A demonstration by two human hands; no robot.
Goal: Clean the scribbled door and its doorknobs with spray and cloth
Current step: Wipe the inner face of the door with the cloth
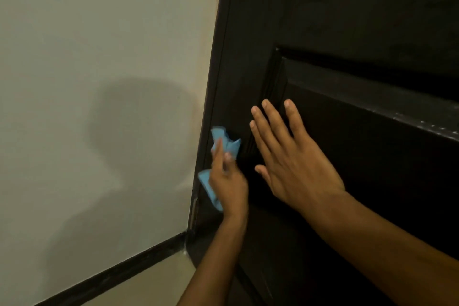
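A: Starting at the left, what's there?

B: A pale wall (pixel 94 69) with a dark skirting board (pixel 111 271) along its foot, left of the door (pixel 347 181). A shadow falls across the wall.

A: And the cloth?

B: The blue cloth (pixel 224 143) is bunched in the left hand (pixel 227 181), fingers curled round it, pressed to the door's left stile close to the frame edge. It is blurred, so I can't be sure how much of it touches the wood.

A: How will it handle?

B: Light and limp, I'd say; it folds wherever it is gripped, so a wad in the palm with fingertips behind it looks the sensible hold. The door is stiff and heavy, likely to swing if pushed.

A: Hence the other hand?

B: Probably. The right hand (pixel 293 156) lies flat with fingers spread on the door, over the moulding of the recessed panel (pixel 372 156), right of the cloth.

A: Any scribbles, knobs, spray?

B: None visible; the dark brown surface hides marks in this dim light.
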